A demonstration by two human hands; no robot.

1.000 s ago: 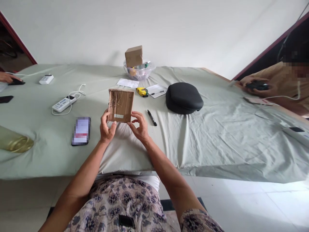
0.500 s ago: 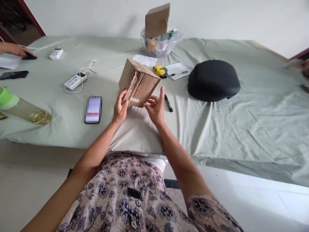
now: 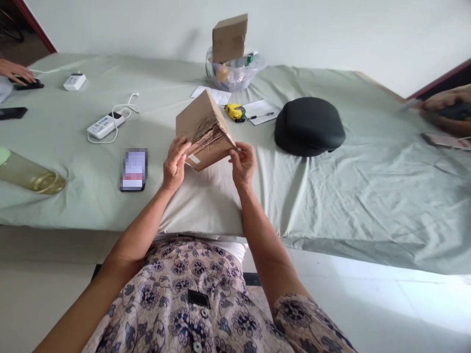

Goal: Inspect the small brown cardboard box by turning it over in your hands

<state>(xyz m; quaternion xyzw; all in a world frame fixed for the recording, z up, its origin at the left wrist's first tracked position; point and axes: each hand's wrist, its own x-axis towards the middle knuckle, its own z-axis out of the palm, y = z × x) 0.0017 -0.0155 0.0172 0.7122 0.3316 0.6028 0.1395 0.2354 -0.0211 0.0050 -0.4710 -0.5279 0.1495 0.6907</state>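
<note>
A brown cardboard box (image 3: 200,120) is held tilted above the cloth-covered table, between my two hands. Its near edge looks torn and scuffed, and a small white dotted label (image 3: 194,159) sits near the lower corner. My left hand (image 3: 174,164) is closed on the box's left lower side. On the opposite side, my right hand (image 3: 243,164) pinches the right corner between thumb and fingers. Behind the box lie a yellow tape measure (image 3: 234,112) and a white paper with a pen (image 3: 262,116) on it.
A clear plastic basket (image 3: 235,76) holding another cardboard box (image 3: 230,39) stands by the wall. To the right is a black rounded case (image 3: 309,126). Leftward are a phone (image 3: 134,169), a power strip (image 3: 106,125) and a bottle (image 3: 33,171). Other people's hands show at both sides.
The box has been turned, bringing its torn edge round to the right. My right hand has shifted from the bottom edge to the right corner, its raised index finger now folded in.
</note>
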